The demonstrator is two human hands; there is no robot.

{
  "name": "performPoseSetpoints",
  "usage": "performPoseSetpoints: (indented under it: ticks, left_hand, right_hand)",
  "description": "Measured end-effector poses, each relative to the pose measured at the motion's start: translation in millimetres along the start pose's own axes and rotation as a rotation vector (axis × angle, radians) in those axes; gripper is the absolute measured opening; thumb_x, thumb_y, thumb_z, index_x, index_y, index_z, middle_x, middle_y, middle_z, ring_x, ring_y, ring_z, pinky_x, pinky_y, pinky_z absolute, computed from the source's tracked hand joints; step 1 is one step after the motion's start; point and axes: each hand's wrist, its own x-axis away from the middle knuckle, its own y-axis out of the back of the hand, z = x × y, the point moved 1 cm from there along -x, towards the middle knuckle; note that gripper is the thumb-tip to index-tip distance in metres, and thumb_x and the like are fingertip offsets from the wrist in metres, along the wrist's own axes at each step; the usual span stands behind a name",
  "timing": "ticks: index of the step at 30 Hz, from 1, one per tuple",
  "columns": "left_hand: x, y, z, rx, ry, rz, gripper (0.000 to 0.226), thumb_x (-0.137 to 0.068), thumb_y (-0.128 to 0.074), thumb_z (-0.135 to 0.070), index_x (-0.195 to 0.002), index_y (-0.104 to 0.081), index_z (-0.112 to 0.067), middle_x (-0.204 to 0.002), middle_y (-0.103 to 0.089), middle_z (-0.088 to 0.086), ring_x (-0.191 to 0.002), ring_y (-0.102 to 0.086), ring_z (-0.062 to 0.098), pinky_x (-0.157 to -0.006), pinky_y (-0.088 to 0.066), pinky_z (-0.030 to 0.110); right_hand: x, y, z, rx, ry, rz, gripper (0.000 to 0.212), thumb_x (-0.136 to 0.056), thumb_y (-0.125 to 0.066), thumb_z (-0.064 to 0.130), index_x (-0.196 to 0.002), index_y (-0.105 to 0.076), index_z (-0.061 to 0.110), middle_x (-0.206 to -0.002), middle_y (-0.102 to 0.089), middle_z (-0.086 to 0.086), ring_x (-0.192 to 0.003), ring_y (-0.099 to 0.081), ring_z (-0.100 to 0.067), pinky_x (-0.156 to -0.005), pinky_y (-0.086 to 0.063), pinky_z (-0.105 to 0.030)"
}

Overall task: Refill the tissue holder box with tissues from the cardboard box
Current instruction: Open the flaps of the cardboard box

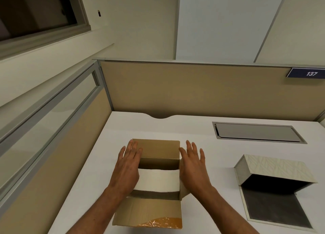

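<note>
Both hands lie open and flat, the left hand [127,165] and right hand [191,165] pressing the side flaps of the cardboard box [154,214], gripping nothing. The white tissue stack [158,180] lies inside between them; the opened tissue holder box [276,184] waits empty at right. Slide fingers down both ends and lift the stack level.

A white desk top [109,156] filled the lower view, with a semicircular notch cut in its far edge [161,116]; a grey metal rectangular hatch [256,132] lay flush in it toward the far right; tan fabric partition panels with grey metal frames [184,89] stood behind and along the left; a dark blue plate reading 137 [306,73] hung at the panel's upper right; a dark window [35,10] sat high on the left.
</note>
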Motion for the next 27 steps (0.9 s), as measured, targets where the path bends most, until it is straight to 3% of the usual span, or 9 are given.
performPoseSetpoints:
  ticks: [4,7,9,11,14,17,19,22,27]
  left_hand:
    - [8.0,9.9,14.2,-0.168,-0.007,0.008,0.065,-0.081,-0.065,0.003,-0.142,-0.047,-0.009,-0.16,-0.027,0.017,-0.15,-0.017,0.035,-0.123,-0.017,0.052]
    - [16.3,9.2,25.7,-0.29,0.059,0.126,0.073,-0.085,-0.062,-0.007,-0.15,-0.03,-0.007,-0.163,-0.011,0.019,-0.151,0.0,0.037,-0.124,-0.005,0.056]
    - [22.8,6.7,32.0,-0.361,0.15,0.214,0.083,-0.088,-0.06,-0.023,-0.154,-0.011,-0.006,-0.164,0.005,0.021,-0.15,0.014,0.04,-0.122,0.006,0.059]
    - [29.2,3.0,34.5,-0.417,0.231,0.277,0.087,-0.091,-0.053,-0.039,-0.154,-0.002,-0.005,-0.163,0.011,0.023,-0.148,0.019,0.043,-0.12,0.011,0.061]
    - [36.6,-10.6,37.7,-0.422,0.266,0.266,0.076,-0.097,-0.008,-0.055,-0.154,-0.003,-0.006,-0.164,0.007,0.022,-0.15,0.014,0.041,-0.121,0.005,0.06]
    - [43.0,-24.3,37.3,-0.259,0.295,0.251,0.112,-0.064,0.046,-0.058,-0.154,0.001,-0.009,-0.165,0.005,0.019,-0.152,0.008,0.036,-0.119,0.012,0.052]
    - [45.9,-33.4,35.9,-0.138,0.335,0.253,0.1,-0.074,0.034,-0.062,-0.154,0.003,-0.011,-0.165,0.005,0.017,-0.153,0.007,0.034,-0.121,0.009,0.048]
    - [46.6,-42.0,33.2,-0.01,0.387,0.316,0.07,-0.1,-0.014,-0.052,-0.154,0.007,-0.014,-0.166,0.007,0.012,-0.153,0.007,0.03,-0.125,0.001,0.044]
    - [50.1,-48.0,38.4,0.21,0.423,0.323,0.066,-0.103,-0.037,-0.033,-0.154,0.0,-0.016,-0.166,-0.006,0.008,-0.153,-0.012,0.029,-0.123,-0.014,0.041]
  right_hand:
    - [16.6,0.9,-19.9,0.105,0.04,0.078,0.066,-0.094,-0.063,0.023,-0.152,-0.032,0.022,-0.167,-0.005,-0.012,-0.153,0.004,-0.034,-0.116,0.016,-0.049]
    - [33.6,-6.3,-24.5,0.103,0.072,0.083,0.067,-0.087,-0.073,0.019,-0.147,-0.044,0.012,-0.162,-0.022,-0.017,-0.15,-0.014,-0.039,-0.122,-0.003,-0.056]
    - [44.8,-16.7,-23.4,0.129,0.105,0.039,0.056,-0.094,-0.056,0.016,-0.147,-0.042,0.005,-0.159,-0.026,-0.02,-0.148,-0.021,-0.04,-0.122,-0.008,-0.058]
    - [51.5,-23.2,-19.2,0.108,0.052,0.074,0.059,-0.101,-0.02,0.036,-0.152,-0.03,0.006,-0.162,-0.019,-0.018,-0.151,-0.012,-0.037,-0.12,0.004,-0.053]
    - [54.7,-41.8,-14.7,0.035,-0.076,0.218,0.076,-0.096,0.001,0.061,-0.157,-0.002,0.017,-0.165,0.013,-0.009,-0.151,0.018,-0.027,-0.12,0.019,-0.046]
    - [57.6,-59.8,-13.2,-0.074,-0.146,0.238,0.079,-0.094,-0.008,0.067,-0.157,0.006,0.022,-0.165,0.019,-0.006,-0.15,0.022,-0.025,-0.122,0.013,-0.043]
    - [59.8,-67.9,-10.9,-0.194,-0.199,0.246,0.079,-0.095,-0.016,0.067,-0.157,0.006,0.024,-0.166,0.016,-0.005,-0.152,0.016,-0.025,-0.122,0.008,-0.04]
    - [61.1,-73.4,-3.0,-0.393,-0.282,0.252,0.078,-0.097,-0.026,0.063,-0.157,0.005,0.024,-0.167,0.009,-0.003,-0.154,0.004,-0.024,-0.122,-0.004,-0.04]
    - [59.1,-74.0,6.7,-0.607,-0.385,0.22,0.066,-0.102,-0.032,0.047,-0.157,-0.004,0.022,-0.167,-0.008,-0.003,-0.152,-0.017,-0.027,-0.121,-0.024,-0.047]
